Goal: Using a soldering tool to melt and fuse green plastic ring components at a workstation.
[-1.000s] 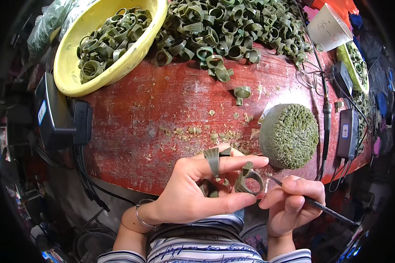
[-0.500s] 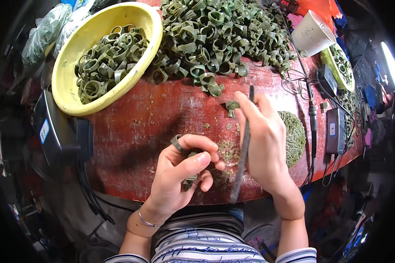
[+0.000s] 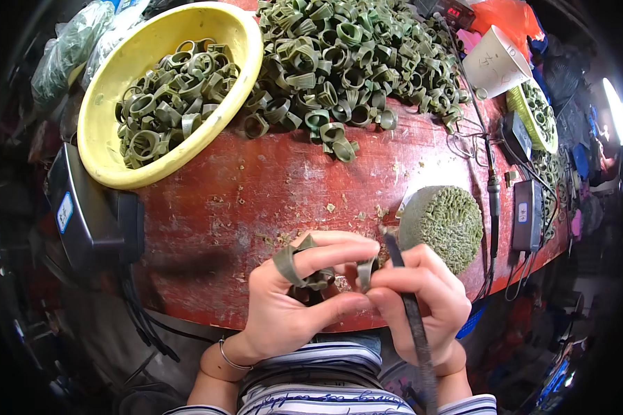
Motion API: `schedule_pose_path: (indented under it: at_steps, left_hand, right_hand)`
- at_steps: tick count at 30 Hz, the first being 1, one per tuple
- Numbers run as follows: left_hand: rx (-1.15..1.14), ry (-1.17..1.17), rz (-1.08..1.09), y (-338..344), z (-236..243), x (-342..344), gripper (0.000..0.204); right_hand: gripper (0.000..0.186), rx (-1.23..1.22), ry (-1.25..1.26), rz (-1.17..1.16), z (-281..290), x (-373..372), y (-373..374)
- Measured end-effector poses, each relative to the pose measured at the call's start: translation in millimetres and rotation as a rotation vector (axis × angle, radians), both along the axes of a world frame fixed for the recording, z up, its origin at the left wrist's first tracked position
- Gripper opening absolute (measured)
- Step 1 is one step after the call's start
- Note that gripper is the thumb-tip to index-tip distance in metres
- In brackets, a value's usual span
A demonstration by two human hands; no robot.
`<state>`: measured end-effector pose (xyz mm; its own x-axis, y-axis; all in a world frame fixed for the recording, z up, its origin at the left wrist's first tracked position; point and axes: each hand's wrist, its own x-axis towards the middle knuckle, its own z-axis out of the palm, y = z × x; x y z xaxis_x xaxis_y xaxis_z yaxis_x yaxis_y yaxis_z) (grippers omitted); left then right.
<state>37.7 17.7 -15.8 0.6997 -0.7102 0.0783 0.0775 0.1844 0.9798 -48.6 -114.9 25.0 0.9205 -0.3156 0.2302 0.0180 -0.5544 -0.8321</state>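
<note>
Both hands meet low over the red table (image 3: 256, 200)
Left hand (image 3: 291, 304), fingers curled, pinches a green ring (image 3: 365, 271); right hand (image 3: 422, 294) is clamped round a dark pen-like tool (image 3: 412, 311), tip up at the ring

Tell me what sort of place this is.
Probably a small craft workbench for piecework by hand. A red worktop carries a heap of green rings and a yellow bowl of more, and the right hand holds a thin dark tool against one ring.
</note>
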Motion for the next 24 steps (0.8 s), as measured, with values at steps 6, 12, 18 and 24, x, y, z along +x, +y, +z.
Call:
schedule_pose_path:
  at_steps: [6,12,18,24]
  left_hand:
    - [-0.139,0.467,-0.036,1,5,-2,0.034]
    - [-0.187,0.491,-0.115,-1,2,0,0.034]
    - [-0.156,0.432,0.002,-6,1,-5,0.042]
    - [-0.175,0.444,-0.135,-1,1,0,0.037]
  right_hand:
    - [0.032,0.272,-0.057,-0.241,-12,-16,1]
    - [0.029,0.600,-0.091,-0.185,-12,-32,2]
    - [0.020,0.525,-0.124,0.008,-16,-25,-2]
    - [0.019,0.497,-0.194,-0.154,-23,-27,2]
